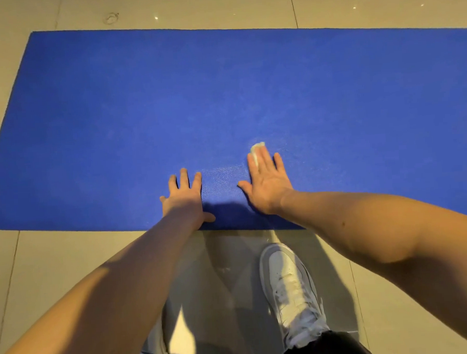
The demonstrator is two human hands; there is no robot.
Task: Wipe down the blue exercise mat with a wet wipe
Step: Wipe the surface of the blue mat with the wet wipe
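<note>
The blue exercise mat (222, 96) lies flat on a tiled floor and fills the upper half of the view. My left hand (186, 197) rests flat on the mat near its front edge, fingers straight and spread. My right hand (267, 181) lies flat on the mat just to the right, fingers straight. It presses a small white wet wipe (257, 148) against the mat; the wipe pokes out from under the fingertips. A faint damp sheen shows on the mat between the two hands.
Beige floor tiles (69, 266) surround the mat. My right foot in a white sneaker (289, 287) stands on the floor just in front of the mat's front edge. The mat's left end is in view; its right end runs out of frame.
</note>
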